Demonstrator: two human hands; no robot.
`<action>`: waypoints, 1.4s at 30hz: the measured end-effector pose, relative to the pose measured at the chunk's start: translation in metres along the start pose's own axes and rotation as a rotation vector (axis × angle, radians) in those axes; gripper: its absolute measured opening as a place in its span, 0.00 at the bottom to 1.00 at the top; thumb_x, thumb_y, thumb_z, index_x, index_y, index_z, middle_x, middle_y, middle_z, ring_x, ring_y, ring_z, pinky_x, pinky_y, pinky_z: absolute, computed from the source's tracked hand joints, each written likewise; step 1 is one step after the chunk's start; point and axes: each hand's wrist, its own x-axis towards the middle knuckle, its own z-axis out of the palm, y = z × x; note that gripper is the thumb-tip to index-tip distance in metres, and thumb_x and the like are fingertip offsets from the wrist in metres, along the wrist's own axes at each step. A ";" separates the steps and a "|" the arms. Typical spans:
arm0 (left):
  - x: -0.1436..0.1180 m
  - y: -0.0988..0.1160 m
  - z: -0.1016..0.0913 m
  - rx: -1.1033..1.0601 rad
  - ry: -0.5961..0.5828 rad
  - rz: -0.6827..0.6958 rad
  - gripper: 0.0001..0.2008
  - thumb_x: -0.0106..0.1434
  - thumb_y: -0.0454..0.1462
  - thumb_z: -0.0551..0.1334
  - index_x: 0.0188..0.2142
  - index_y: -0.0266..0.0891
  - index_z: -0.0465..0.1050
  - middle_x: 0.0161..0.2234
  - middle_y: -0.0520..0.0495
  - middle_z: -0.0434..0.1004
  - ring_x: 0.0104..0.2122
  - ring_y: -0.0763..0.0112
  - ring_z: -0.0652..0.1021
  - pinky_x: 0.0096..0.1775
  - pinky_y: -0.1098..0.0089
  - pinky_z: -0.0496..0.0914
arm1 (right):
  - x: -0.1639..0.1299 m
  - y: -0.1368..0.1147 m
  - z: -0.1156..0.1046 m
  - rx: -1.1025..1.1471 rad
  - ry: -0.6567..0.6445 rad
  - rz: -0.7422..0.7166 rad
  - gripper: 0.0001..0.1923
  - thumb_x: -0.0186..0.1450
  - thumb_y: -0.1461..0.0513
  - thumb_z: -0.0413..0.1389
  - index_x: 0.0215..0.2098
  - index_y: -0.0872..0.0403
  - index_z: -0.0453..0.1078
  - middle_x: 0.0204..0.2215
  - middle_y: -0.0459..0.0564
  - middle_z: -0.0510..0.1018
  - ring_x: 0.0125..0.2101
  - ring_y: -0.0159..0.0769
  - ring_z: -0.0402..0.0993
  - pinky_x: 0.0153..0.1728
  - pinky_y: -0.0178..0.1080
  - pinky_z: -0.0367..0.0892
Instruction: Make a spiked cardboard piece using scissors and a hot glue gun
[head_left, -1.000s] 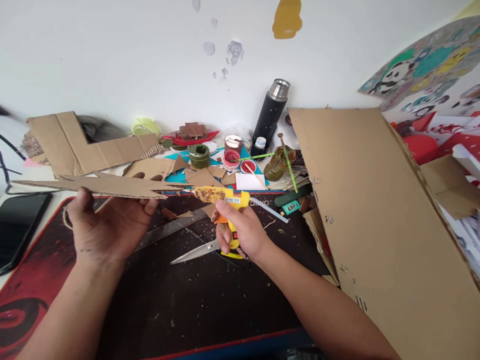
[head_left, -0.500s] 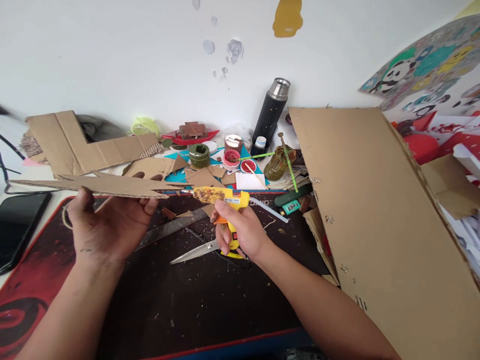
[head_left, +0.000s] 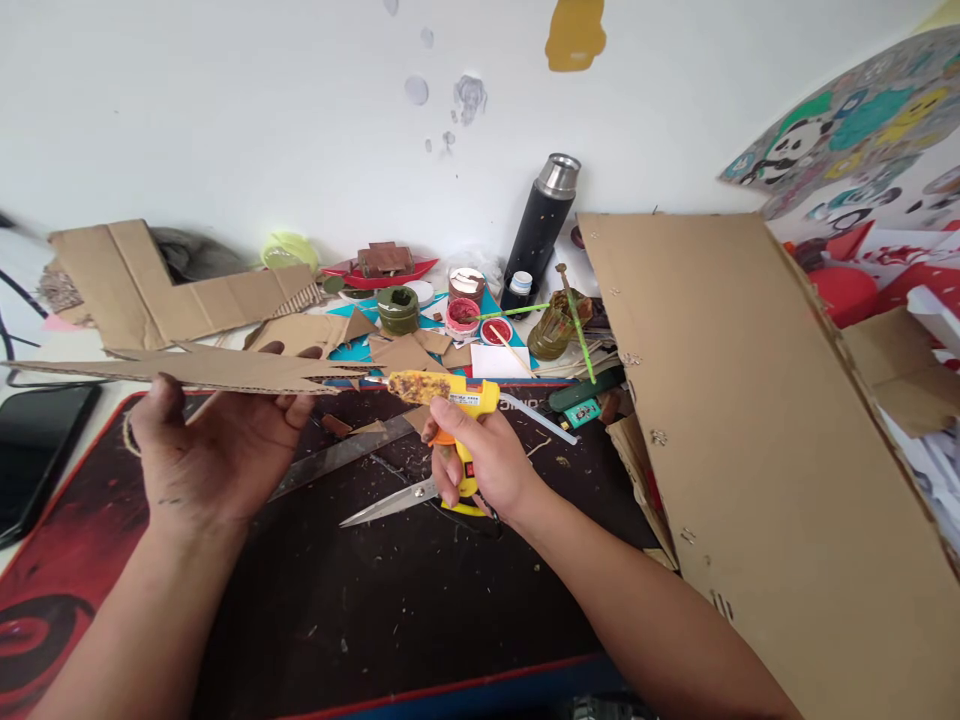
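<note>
**Glue gun at the tip of a jagged cardboard strip**

The glue gun [head_left: 448, 392], yellow plastic with a glue-crusted nozzle and an unreadable label, is gripped by the right hand [head_left: 480, 462]. Its nozzle meets the pointed cardboard strip [head_left: 195, 371], held flat across the left hand [head_left: 214, 450]. Steel scissors [head_left: 394, 502] lie just below the grip.

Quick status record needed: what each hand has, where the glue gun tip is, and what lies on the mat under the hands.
left hand: holds a long jagged brown cardboard cutout flat, palm up
right hand: grips a yellow hot glue gun by its handle
nozzle: pointing left, at the cutout's right tip; contact cannot be told
under hands: silver scissors and a metal ruler on the black and red mat
right side: large leaning brown cardboard sheet
</note>
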 end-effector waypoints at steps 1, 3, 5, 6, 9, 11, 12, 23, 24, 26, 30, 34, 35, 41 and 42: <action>0.000 0.000 0.000 -0.005 -0.003 0.001 0.35 0.37 0.51 0.86 0.45 0.48 0.83 0.53 0.47 0.89 0.39 0.60 0.87 0.34 0.65 0.86 | 0.000 0.000 0.000 0.003 -0.001 0.000 0.30 0.63 0.35 0.65 0.30 0.52 0.71 0.10 0.37 0.63 0.10 0.31 0.66 0.13 0.33 0.60; 0.000 0.000 0.000 -0.018 -0.014 -0.002 0.35 0.38 0.51 0.86 0.46 0.49 0.83 0.52 0.46 0.88 0.39 0.60 0.87 0.35 0.65 0.86 | 0.000 0.000 0.000 0.012 -0.008 -0.001 0.30 0.63 0.35 0.65 0.30 0.52 0.71 0.10 0.37 0.63 0.10 0.32 0.66 0.13 0.33 0.59; 0.000 0.000 0.000 -0.035 -0.018 -0.003 0.35 0.40 0.50 0.85 0.48 0.49 0.83 0.53 0.46 0.88 0.40 0.59 0.88 0.35 0.64 0.86 | 0.000 0.000 0.000 0.017 -0.010 0.001 0.30 0.63 0.35 0.65 0.30 0.52 0.71 0.10 0.37 0.64 0.10 0.32 0.66 0.13 0.33 0.59; 0.000 -0.001 0.000 -0.042 -0.017 -0.004 0.35 0.41 0.50 0.85 0.48 0.49 0.83 0.53 0.47 0.88 0.41 0.58 0.88 0.35 0.64 0.86 | 0.000 0.000 0.000 0.016 -0.007 0.004 0.30 0.63 0.35 0.65 0.30 0.52 0.71 0.10 0.37 0.64 0.10 0.32 0.66 0.14 0.33 0.59; -0.001 -0.001 0.000 -0.048 -0.015 -0.007 0.35 0.40 0.50 0.85 0.49 0.49 0.83 0.54 0.48 0.87 0.42 0.59 0.88 0.35 0.64 0.87 | -0.001 -0.001 0.001 0.004 0.001 0.008 0.30 0.64 0.35 0.64 0.30 0.52 0.70 0.10 0.37 0.63 0.10 0.31 0.66 0.14 0.33 0.60; -0.001 -0.001 0.000 -0.038 -0.015 0.001 0.34 0.40 0.50 0.85 0.47 0.49 0.83 0.54 0.49 0.88 0.41 0.59 0.87 0.35 0.64 0.86 | -0.001 -0.001 0.001 -0.001 -0.002 0.004 0.30 0.64 0.35 0.63 0.30 0.52 0.70 0.10 0.36 0.63 0.10 0.31 0.66 0.14 0.33 0.60; -0.001 -0.001 0.000 -0.033 -0.015 0.007 0.33 0.40 0.50 0.85 0.46 0.49 0.83 0.53 0.49 0.88 0.41 0.59 0.87 0.35 0.64 0.86 | -0.001 -0.002 0.001 0.000 -0.003 0.004 0.30 0.64 0.35 0.63 0.30 0.52 0.70 0.10 0.36 0.63 0.10 0.31 0.65 0.14 0.33 0.60; 0.000 -0.001 -0.001 -0.018 -0.015 0.037 0.29 0.40 0.51 0.85 0.41 0.49 0.84 0.44 0.49 0.89 0.41 0.58 0.87 0.38 0.65 0.85 | 0.000 0.000 0.001 -0.001 0.006 -0.007 0.28 0.65 0.36 0.63 0.29 0.51 0.69 0.10 0.37 0.62 0.11 0.31 0.65 0.14 0.34 0.59; -0.001 -0.002 -0.001 -0.021 -0.013 0.042 0.29 0.41 0.51 0.85 0.41 0.50 0.84 0.44 0.49 0.90 0.42 0.57 0.87 0.38 0.64 0.85 | 0.000 0.000 0.001 -0.002 0.008 -0.007 0.28 0.65 0.36 0.63 0.29 0.51 0.69 0.10 0.37 0.62 0.11 0.31 0.65 0.14 0.34 0.59; -0.001 -0.002 -0.001 -0.023 -0.009 0.046 0.28 0.42 0.51 0.84 0.42 0.51 0.84 0.43 0.49 0.90 0.41 0.56 0.87 0.37 0.63 0.85 | 0.000 0.001 0.001 -0.003 0.013 -0.006 0.29 0.65 0.36 0.62 0.29 0.51 0.69 0.10 0.37 0.62 0.11 0.31 0.65 0.14 0.34 0.59; -0.003 -0.001 0.001 -0.014 -0.003 0.043 0.26 0.45 0.51 0.84 0.42 0.51 0.84 0.43 0.50 0.90 0.43 0.56 0.87 0.39 0.63 0.86 | -0.001 0.001 0.001 0.001 0.024 -0.009 0.28 0.65 0.36 0.63 0.29 0.51 0.69 0.10 0.37 0.62 0.11 0.31 0.65 0.14 0.34 0.60; -0.004 -0.001 0.006 0.021 -0.005 0.048 0.29 0.39 0.51 0.85 0.40 0.48 0.84 0.41 0.51 0.90 0.43 0.57 0.87 0.40 0.63 0.86 | 0.000 0.001 0.001 0.017 0.035 -0.023 0.28 0.65 0.37 0.63 0.29 0.51 0.70 0.10 0.37 0.63 0.10 0.32 0.65 0.14 0.34 0.59; -0.004 -0.001 0.008 0.027 0.001 0.050 0.31 0.38 0.52 0.86 0.40 0.48 0.84 0.40 0.51 0.90 0.43 0.57 0.87 0.40 0.64 0.86 | 0.000 0.000 0.001 0.020 0.038 -0.024 0.28 0.65 0.37 0.64 0.29 0.51 0.70 0.10 0.37 0.63 0.10 0.32 0.65 0.14 0.34 0.59; -0.007 -0.001 0.011 0.012 -0.009 0.040 0.31 0.38 0.51 0.86 0.41 0.49 0.84 0.41 0.50 0.90 0.46 0.55 0.87 0.39 0.65 0.85 | 0.000 0.000 0.002 0.018 0.049 -0.015 0.28 0.64 0.37 0.64 0.28 0.51 0.70 0.10 0.37 0.63 0.10 0.31 0.66 0.13 0.33 0.59; -0.007 -0.001 0.010 0.012 -0.014 0.040 0.30 0.38 0.51 0.86 0.41 0.49 0.85 0.41 0.50 0.90 0.45 0.56 0.87 0.39 0.64 0.85 | 0.000 0.000 0.002 0.017 0.045 -0.014 0.28 0.64 0.37 0.64 0.28 0.51 0.70 0.10 0.37 0.63 0.10 0.31 0.66 0.13 0.33 0.59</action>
